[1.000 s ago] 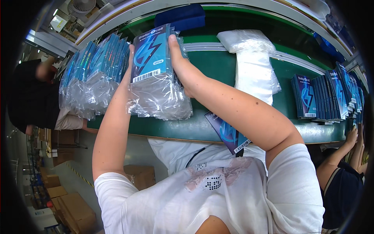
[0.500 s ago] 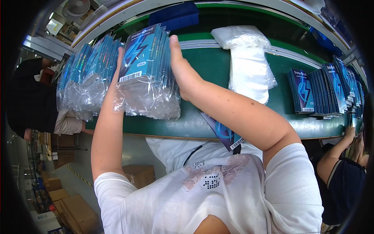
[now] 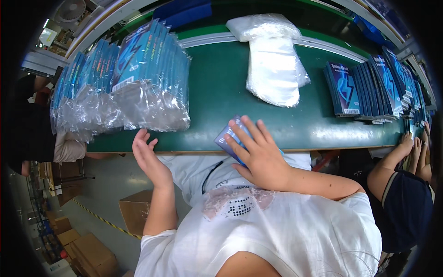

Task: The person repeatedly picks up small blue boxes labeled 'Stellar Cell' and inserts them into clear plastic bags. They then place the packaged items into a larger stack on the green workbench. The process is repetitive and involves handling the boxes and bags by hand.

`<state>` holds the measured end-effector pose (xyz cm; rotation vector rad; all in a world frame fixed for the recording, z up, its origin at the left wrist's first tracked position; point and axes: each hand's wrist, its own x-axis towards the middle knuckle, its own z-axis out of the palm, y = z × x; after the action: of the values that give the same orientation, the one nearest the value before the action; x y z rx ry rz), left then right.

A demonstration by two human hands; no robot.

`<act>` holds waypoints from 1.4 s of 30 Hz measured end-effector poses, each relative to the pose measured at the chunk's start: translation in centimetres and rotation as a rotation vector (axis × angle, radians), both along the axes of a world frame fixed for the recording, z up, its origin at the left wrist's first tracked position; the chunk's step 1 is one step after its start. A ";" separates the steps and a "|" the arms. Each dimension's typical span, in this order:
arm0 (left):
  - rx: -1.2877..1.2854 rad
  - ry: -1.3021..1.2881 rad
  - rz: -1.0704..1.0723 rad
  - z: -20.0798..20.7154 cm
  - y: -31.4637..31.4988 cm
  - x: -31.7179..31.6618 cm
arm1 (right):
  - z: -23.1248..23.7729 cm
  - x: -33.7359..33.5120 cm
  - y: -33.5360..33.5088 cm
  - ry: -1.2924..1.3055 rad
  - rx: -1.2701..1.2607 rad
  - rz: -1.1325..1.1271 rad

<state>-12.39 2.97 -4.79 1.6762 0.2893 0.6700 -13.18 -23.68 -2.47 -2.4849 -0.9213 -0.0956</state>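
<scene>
Currently resting the right hand [image 3: 265, 159] over a purple-blue box [image 3: 221, 141], with fingers spread across it. Leaving its left corner in sight past the fingertips, at the near edge of the green table [image 3: 217, 101]. Holding the left hand [image 3: 152, 159] slack, with fingers loosely bent, just this side of the bagged boxes [image 3: 154, 60], well apart from that box.

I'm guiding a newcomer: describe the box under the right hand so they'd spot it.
Find the green table, then the middle of its near edge. The purple-blue box is there, partly covered by the right hand; unlike the rows of boxes, it's alone.
</scene>
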 end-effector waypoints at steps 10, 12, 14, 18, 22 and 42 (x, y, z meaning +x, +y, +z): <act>0.881 -0.371 -0.514 3.8 -9.9 2.4 | 2.2 -1.3 -5.7 0.196 0.296 -0.146; 0.986 -0.383 -0.589 4.4 -12.1 5.4 | 2.5 -1.1 -7.3 0.258 0.480 -0.138; 1.078 -0.344 -0.678 5.0 -13.9 8.2 | 2.6 -0.9 -8.8 0.693 0.884 -0.182; 1.352 -0.264 -0.908 5.2 -15.2 13.2 | 0.0 -0.3 -12.1 1.033 1.385 -0.159; 1.222 -0.202 -0.949 5.4 -15.2 13.2 | -2.0 0.2 -14.0 1.354 1.615 -0.055; -0.143 0.295 -0.823 5.1 -15.2 13.4 | 0.9 8.2 -9.2 1.186 1.527 -0.015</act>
<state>1.04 -12.20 0.29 1.5708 -0.1536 -0.2076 -4.99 -32.91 -1.62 -0.7839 -0.0836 0.4527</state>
